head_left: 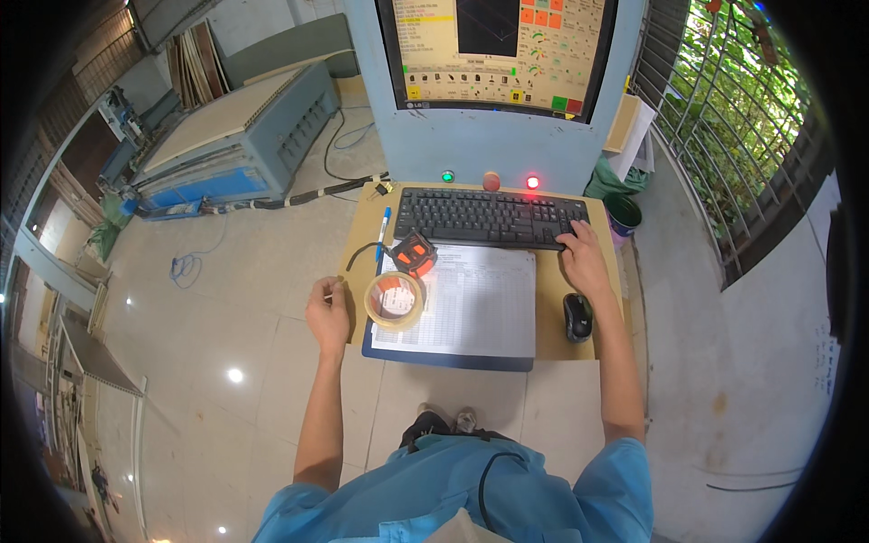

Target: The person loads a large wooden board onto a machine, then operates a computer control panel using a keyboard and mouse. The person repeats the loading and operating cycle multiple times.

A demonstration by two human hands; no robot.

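My right hand (584, 260) rests at the right end of a black keyboard (480, 217), its fingers apart on the keys and holding nothing. A black mouse (577, 317) lies just below that hand. My left hand (328, 312) is at the left edge of the tan shelf (561, 339), fingers curled in, with nothing seen in them. Nearest to it on the shelf are a roll of tape (369, 303), a black and orange tape measure (414, 255) and a blue pen (384, 228). The tape roll lies on a printed sheet (480, 308) on a dark blue clipboard (453, 360).
Above the keyboard a lit monitor (493, 86) sits in a pale blue cabinet (489, 149) with a green light (448, 176), a red button (491, 181) and a red light (533, 182). A large flatbed machine (235, 136) stands far left. Cables (312, 195) cross the floor. Right is a barred window (724, 136).
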